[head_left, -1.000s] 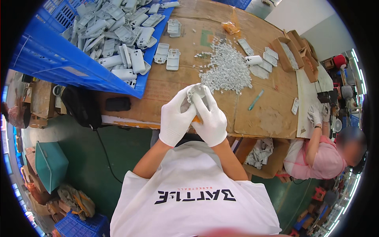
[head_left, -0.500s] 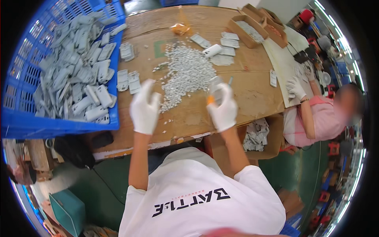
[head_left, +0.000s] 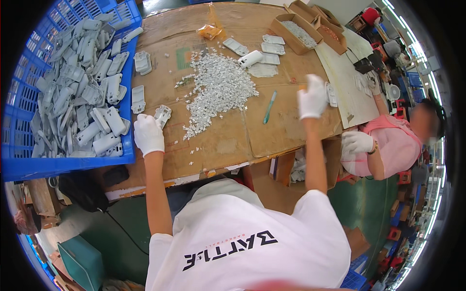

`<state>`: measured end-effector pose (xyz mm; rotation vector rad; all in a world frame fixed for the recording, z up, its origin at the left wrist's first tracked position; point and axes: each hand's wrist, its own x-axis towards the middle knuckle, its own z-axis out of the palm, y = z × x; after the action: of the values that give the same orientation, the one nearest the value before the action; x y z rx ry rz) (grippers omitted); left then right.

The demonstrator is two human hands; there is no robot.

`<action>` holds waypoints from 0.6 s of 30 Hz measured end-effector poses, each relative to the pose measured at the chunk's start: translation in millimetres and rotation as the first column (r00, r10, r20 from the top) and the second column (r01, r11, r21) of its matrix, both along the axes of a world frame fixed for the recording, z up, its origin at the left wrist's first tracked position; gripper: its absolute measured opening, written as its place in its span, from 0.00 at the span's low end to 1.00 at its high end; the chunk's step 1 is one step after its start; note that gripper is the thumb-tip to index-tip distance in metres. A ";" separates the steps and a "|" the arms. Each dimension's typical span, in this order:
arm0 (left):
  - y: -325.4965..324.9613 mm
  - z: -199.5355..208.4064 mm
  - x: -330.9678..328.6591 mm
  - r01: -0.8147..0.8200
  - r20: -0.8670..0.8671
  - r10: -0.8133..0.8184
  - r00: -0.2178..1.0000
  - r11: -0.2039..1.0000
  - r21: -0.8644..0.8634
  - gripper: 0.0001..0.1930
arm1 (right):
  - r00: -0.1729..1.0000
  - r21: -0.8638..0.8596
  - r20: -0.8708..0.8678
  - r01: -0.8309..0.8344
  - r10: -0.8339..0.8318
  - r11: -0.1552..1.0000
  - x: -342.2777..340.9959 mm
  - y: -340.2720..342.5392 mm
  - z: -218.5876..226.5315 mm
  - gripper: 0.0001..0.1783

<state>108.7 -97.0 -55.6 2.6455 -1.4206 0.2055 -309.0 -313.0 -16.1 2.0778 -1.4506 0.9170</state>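
Housing point(head_left: 164, 114), head view, is pinched in the curled fingers of the left hand point(head_left: 149, 135), jutting beyond the fingertips toward the parts heap point(head_left: 218, 87). Right hand point(head_left: 312, 98) is blurred; opening and grip cannot be told. Second housing point(head_left: 332, 95) is seen just beside it.

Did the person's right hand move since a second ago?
Yes, to the right. A second ago the right hand was left of the pen; now it's on the pen's right.
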 end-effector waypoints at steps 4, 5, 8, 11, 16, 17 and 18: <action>-5.9 11.6 0.8 -0.086 -0.281 0.099 0.955 0.995 0.056 0.23 | 0.755 0.351 0.070 -0.631 0.652 0.692 81.2 63.8 -22.1 0.14; -3.1 13.5 2.9 -0.060 -0.324 0.065 0.944 0.998 0.028 0.23 | 0.750 0.347 0.075 -0.637 0.657 0.688 84.1 60.9 -26.1 0.14; 5.5 14.1 11.5 -0.013 -0.471 -0.004 0.882 0.999 -0.033 0.22 | 0.639 0.416 0.142 -0.731 0.756 0.541 88.2 45.4 -31.3 0.13; 21.7 13.6 10.5 -0.015 -0.583 -0.114 0.804 0.977 -0.213 0.15 | 0.604 0.503 0.022 -0.695 0.796 0.514 93.4 37.8 -30.4 0.09; 36.8 17.6 -0.7 -0.024 -0.779 -0.311 0.545 0.922 -0.385 0.15 | 0.742 0.590 0.036 -0.556 0.669 0.585 88.3 42.8 -38.4 0.04; 39.4 22.1 -7.3 -0.020 -0.800 -0.353 0.486 0.910 -0.414 0.15 | 0.739 0.544 0.093 -0.599 0.668 0.588 87.1 48.0 -36.2 0.03; 41.8 19.2 -11.5 -0.066 -0.813 -0.376 0.445 0.891 -0.448 0.16 | 0.748 0.555 0.102 -0.590 0.656 0.586 87.8 51.7 -34.2 0.03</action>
<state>97.1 -55.1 -36.4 1.6958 -1.0233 -0.7388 -221.2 -261.3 -50.3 3.1586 -0.9672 0.5993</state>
